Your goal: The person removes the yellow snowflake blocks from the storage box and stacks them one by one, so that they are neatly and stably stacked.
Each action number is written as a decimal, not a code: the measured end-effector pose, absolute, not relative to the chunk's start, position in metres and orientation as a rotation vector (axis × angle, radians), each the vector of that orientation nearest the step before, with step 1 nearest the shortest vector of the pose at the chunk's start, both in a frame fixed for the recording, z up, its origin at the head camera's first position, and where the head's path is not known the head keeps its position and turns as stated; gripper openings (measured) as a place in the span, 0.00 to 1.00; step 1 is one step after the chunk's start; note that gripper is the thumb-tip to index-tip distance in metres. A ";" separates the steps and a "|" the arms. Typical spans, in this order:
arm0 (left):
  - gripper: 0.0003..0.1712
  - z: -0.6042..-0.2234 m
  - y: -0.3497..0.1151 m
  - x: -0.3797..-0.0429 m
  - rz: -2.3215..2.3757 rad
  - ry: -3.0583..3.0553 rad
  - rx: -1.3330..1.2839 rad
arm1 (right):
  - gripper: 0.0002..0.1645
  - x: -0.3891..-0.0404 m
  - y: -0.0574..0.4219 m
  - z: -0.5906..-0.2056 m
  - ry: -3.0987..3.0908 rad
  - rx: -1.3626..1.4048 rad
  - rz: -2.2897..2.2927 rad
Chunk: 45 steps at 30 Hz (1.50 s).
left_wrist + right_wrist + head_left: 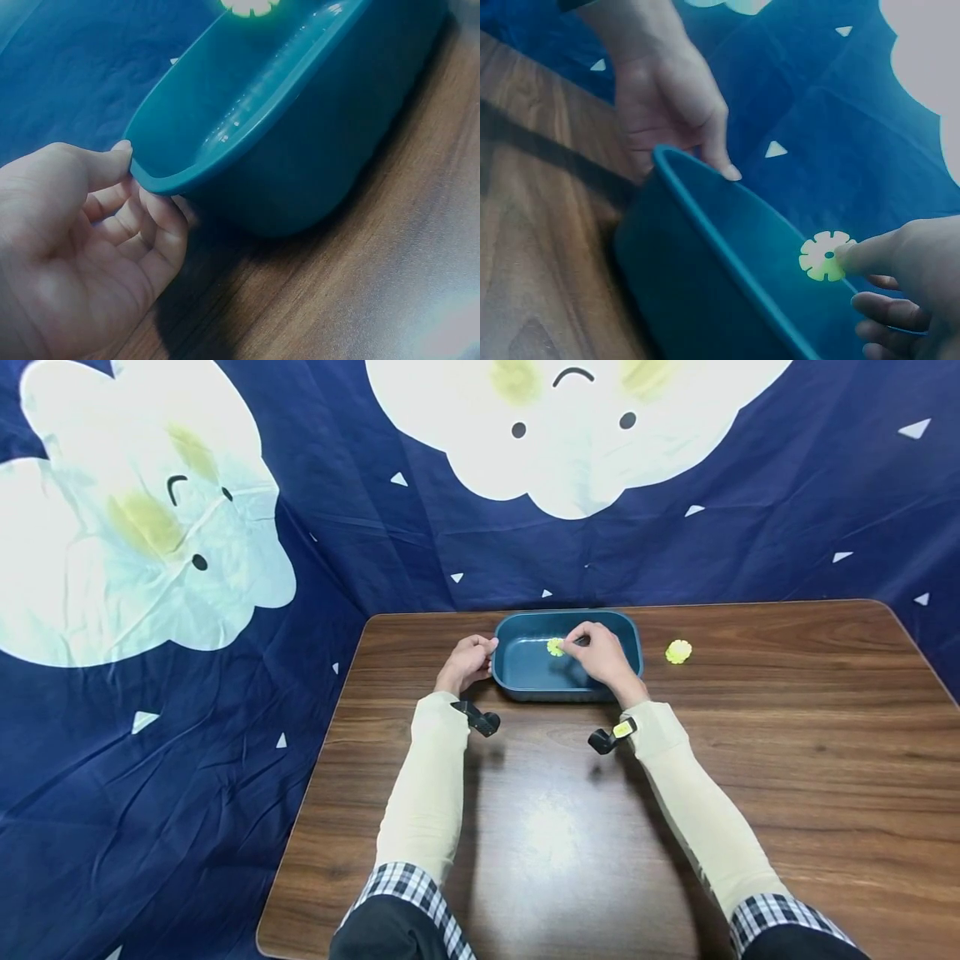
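Note:
A teal plastic basin [525, 693] with rounded corners stands near the table's far edge. My left hand [468, 660] pinches its left end, the thumb on the rim and the curled fingers against the outer wall, as the left wrist view shows. Over the basin's opening, my right hand [598, 653] pinches a small yellow-green notched disc [825, 256], flower-shaped with a hole in its middle. In the right wrist view the disc is held by its edge between thumb and finger.
To the right of the basin, another yellow-green flower-shaped piece [678, 652] lies on the brown wooden table [787, 735]. A dark blue cloth with white clouds [570, 460] hangs behind the table and down its left side.

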State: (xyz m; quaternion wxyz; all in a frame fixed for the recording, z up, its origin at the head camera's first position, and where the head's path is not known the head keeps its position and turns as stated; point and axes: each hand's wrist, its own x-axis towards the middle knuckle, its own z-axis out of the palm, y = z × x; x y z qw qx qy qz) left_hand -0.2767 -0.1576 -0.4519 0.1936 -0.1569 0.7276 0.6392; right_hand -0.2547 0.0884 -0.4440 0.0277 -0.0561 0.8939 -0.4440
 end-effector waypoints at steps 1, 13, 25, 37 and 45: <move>0.11 -0.452 -0.157 -0.277 1.794 2.041 -0.439 | 0.14 -0.254 0.091 -0.443 2.758 -0.164 -1.395; 0.11 -0.449 -0.156 -0.275 1.794 2.054 -0.433 | 0.15 -0.247 0.129 -0.438 2.782 -0.021 -1.591; 0.11 -0.448 -0.156 -0.274 1.772 2.067 -0.429 | 0.18 -0.242 0.175 -0.438 2.809 0.289 -1.712; 0.11 -0.452 -0.158 -0.276 1.770 2.066 -0.434 | 0.16 -0.237 0.228 -0.459 2.774 0.632 -1.660; 0.10 -0.451 -0.157 -0.277 1.764 2.074 -0.433 | 0.25 -0.242 0.245 -0.468 2.728 0.701 -1.490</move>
